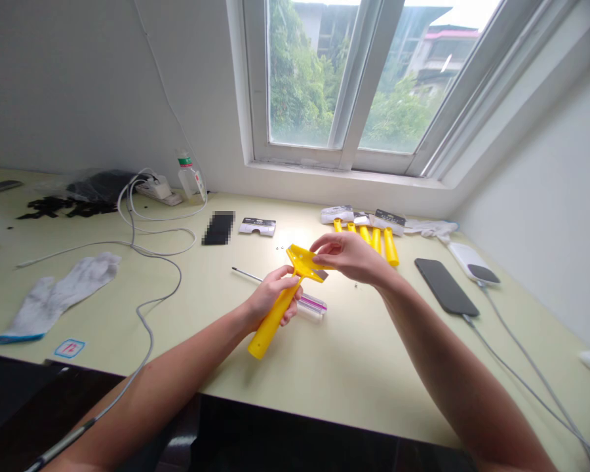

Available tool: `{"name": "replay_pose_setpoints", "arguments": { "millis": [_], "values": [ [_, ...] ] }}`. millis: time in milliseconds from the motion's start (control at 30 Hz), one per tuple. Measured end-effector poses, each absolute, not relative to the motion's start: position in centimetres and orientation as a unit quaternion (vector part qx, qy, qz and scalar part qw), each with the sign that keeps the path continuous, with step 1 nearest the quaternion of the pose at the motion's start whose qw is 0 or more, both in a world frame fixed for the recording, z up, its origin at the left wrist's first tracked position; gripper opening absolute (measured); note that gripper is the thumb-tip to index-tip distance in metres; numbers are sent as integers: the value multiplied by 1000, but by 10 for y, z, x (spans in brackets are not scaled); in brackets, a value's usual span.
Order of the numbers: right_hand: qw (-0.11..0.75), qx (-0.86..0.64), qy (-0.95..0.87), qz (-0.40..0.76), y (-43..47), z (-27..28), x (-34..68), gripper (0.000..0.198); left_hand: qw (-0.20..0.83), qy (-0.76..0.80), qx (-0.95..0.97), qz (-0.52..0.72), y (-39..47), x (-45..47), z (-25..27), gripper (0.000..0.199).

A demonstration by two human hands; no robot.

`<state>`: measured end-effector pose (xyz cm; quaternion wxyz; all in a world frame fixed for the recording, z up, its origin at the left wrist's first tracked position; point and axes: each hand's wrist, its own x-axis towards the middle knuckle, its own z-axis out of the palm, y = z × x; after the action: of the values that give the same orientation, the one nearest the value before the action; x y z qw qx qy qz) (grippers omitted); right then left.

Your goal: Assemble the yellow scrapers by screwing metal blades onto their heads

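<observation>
A yellow scraper (275, 314) is held above the table, tilted, with its wide head up and to the right. My left hand (275, 292) is closed around the handle just below the head. My right hand (341, 255) has its fingers bent and pinching at the right side of the yellow head, where the fingertips partly cover it. A bit of grey blade (320, 275) shows at the head's lower right edge. Beneath my left hand lies a screwdriver (313, 303) with a clear, purple-striped handle. Small screws (280, 248) lie beyond the head; another small metal piece (356, 285) lies right.
Several yellow scraper handles (376, 242) with packaging cards lie at the back right. A phone (446, 286) and a white device (473, 263) trail cables. At left are a glove (61, 295), a grey cable (177, 282), a bottle (191, 178) and a black pixelated patch (219, 228).
</observation>
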<state>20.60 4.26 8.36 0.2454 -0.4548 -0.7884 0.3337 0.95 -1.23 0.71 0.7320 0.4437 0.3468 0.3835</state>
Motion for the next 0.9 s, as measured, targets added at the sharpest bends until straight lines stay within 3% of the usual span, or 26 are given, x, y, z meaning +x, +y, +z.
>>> {"name": "replay_pose_setpoints", "arguments": {
  "millis": [433, 667, 900],
  "values": [
    [306, -500, -741, 328, 37, 71, 188, 14, 730, 338, 441, 398, -15, 10, 10, 19],
    [292, -512, -775, 227, 38, 66, 185, 12, 726, 334, 440, 409, -14, 11, 7, 21],
    [312, -483, -756, 313, 39, 71, 191, 21, 722, 328, 443, 418, -15, 10, 10, 18]
  ]
}}
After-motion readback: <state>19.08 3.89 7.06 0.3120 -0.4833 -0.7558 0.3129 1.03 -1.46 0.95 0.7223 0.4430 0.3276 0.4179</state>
